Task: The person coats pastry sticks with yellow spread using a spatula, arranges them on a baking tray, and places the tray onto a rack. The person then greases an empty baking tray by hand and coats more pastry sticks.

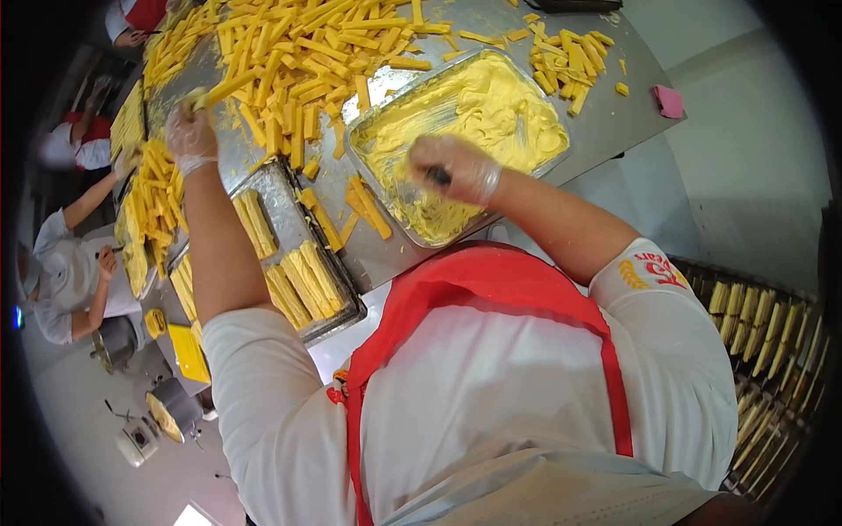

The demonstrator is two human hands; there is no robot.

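My left hand (193, 140), in a clear plastic glove, is closed on a yellow cake-like stick (230, 88) beside the big heap of sticks. Cream smears show by its fingertips. My right hand (449, 167), also gloved and slightly blurred, grips a tool with a dark handle (438, 176); the tool's working end cannot be made out. This hand is over a metal tray (566, 145) spread with thick yellow cream (491, 110). Below my left forearm lies a dark baking tray (357, 309) with cream-coated sticks (303, 279) in rows.
A heap of yellow sticks (298, 53) covers the far table, with a smaller pile (570, 66) to the right. A pink cloth (668, 102) lies near the table's edge. Co-workers (83, 254) stand at left. A rack of filled trays (763, 333) stands at right.
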